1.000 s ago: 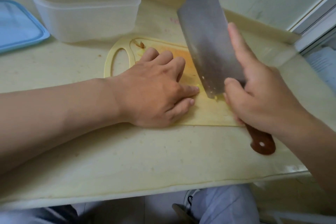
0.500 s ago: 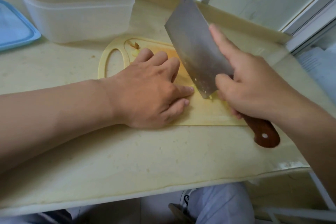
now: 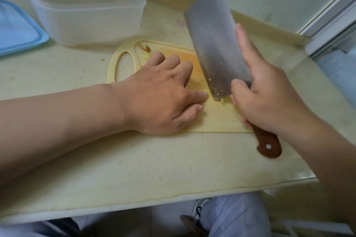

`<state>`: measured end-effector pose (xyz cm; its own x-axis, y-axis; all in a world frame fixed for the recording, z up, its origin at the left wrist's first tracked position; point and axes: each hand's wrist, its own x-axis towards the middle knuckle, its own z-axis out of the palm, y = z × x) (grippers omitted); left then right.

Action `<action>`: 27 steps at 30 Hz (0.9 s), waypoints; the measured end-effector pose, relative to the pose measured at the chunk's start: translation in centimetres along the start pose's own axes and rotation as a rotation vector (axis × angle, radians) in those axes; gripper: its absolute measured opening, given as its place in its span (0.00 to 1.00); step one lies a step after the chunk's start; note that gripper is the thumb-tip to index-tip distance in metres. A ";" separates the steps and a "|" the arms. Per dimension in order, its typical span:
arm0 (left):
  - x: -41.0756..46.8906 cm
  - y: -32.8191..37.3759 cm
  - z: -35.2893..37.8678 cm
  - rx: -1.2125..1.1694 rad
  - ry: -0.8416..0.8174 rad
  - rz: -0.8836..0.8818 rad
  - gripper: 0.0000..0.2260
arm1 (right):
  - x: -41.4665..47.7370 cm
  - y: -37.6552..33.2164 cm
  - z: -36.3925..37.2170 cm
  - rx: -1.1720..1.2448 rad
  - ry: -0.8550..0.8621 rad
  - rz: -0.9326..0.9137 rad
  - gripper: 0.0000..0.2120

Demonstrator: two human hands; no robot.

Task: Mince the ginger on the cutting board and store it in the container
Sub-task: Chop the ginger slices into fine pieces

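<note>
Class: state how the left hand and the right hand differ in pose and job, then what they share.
The left hand rests on the cutting board, forefinger stretched toward the cleaver; the right hand grips it, forefinger along its blade. The left holds no tool; the right does. Both are over the board.

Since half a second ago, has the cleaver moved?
Yes. Judged against the cutting board, the cleaver's far end has rocked upward, while its near corner stays by the ginger bits. The right hand grips it.

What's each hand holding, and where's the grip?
Right hand: cleaver, grip at handle's front, forefinger along blade. Left hand rests on the cutting board; anything beneath is hidden.
</note>
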<state>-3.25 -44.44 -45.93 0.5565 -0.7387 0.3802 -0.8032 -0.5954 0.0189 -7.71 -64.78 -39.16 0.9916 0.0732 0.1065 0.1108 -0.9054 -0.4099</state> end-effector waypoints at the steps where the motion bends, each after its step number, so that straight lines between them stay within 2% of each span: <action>1: 0.0 0.0 0.0 0.001 0.000 -0.002 0.25 | -0.7 0.3 0.1 0.027 0.027 0.014 0.44; 4: 0.0 0.1 -0.1 -0.009 -0.005 -0.011 0.26 | -1.5 0.3 -0.1 0.019 0.023 0.010 0.44; 9: 0.0 0.0 -0.1 -0.015 0.013 0.001 0.25 | -0.4 -0.2 -1.3 -0.133 -0.106 -0.065 0.43; 17: 0.1 -0.1 0.1 -0.012 0.022 0.005 0.25 | 0.3 -0.9 -2.5 -0.125 -0.273 0.022 0.43; 20: 0.2 0.0 0.0 -0.008 0.013 0.007 0.25 | 2.2 -1.2 -1.8 -0.097 -0.239 0.001 0.44; 27: 0.0 -0.1 -0.2 0.020 0.051 0.058 0.22 | -0.3 -0.1 0.2 0.107 0.001 0.037 0.43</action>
<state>-3.18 -44.34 -45.77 0.4971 -0.7555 0.4268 -0.8293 -0.5584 -0.0225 -7.96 -64.67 -39.34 0.9951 0.0398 0.0907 0.0806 -0.8577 -0.5077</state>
